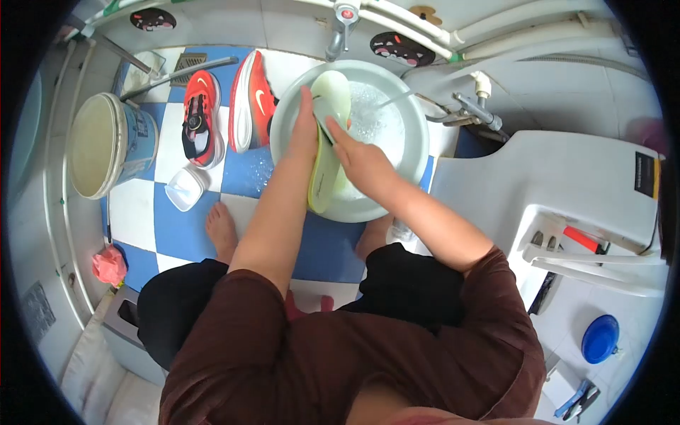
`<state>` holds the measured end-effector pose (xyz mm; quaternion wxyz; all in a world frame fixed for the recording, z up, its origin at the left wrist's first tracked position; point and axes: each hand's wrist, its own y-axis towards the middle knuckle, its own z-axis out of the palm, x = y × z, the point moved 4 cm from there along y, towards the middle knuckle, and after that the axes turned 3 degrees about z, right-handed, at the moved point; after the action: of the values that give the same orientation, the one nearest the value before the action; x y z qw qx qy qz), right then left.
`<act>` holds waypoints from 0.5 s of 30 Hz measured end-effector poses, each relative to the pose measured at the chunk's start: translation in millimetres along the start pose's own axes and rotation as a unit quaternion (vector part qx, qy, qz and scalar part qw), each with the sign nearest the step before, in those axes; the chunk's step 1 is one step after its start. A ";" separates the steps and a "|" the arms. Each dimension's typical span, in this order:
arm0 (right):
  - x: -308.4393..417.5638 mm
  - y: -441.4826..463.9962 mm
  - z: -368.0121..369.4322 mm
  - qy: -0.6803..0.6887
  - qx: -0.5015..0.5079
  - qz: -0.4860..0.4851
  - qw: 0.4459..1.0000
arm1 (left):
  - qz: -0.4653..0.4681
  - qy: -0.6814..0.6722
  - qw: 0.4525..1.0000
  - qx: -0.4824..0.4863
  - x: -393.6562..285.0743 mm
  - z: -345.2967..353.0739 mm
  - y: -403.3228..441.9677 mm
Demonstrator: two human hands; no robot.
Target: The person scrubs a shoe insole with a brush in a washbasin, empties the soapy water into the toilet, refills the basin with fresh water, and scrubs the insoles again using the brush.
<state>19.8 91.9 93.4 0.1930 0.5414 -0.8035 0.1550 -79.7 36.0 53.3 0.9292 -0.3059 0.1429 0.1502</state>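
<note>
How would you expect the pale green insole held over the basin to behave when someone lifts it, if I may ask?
The insole looks thin, so it probably bends easily and feels light for its length. Over a basin of sudsy water, it may be wet and slippery. Being flat, it seems unlikely to roll.

Bright, even light; soft shadows; strong fisheye curvature; black corners

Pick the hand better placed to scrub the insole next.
The right hand, probably: it holds what looks like a small brush at the insole, while the left hand appears to support the insole's edge over the basin.
</note>
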 end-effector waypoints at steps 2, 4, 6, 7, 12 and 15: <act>-21.6 22.2 -5.2 -0.054 0.054 0.076 0.994 | 0.012 0.081 0.997 -0.007 10.1 7.4 -3.4; -32.0 42.0 -38.5 0.043 0.087 0.184 0.978 | 0.047 0.260 0.964 0.043 29.6 5.1 3.8; -22.1 22.7 -24.2 0.008 0.064 0.128 0.990 | 0.012 0.165 0.986 0.006 20.3 0.9 0.5; 0.2 3.4 -12.8 -0.010 -0.010 0.012 1.000 | -0.015 0.099 0.995 -0.014 9.2 -5.1 -1.6; -27.1 41.4 -24.5 0.034 0.057 0.129 0.989 | 0.069 0.206 0.976 0.003 27.5 -5.2 8.2; -8.4 17.9 -17.0 0.042 0.097 0.116 0.988 | 0.006 0.045 0.996 -0.082 12.7 5.4 -2.3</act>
<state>8.4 113.0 103.7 0.1532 0.4534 -0.8334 0.2762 -66.2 40.0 54.2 0.8928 -0.3865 0.1737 0.1527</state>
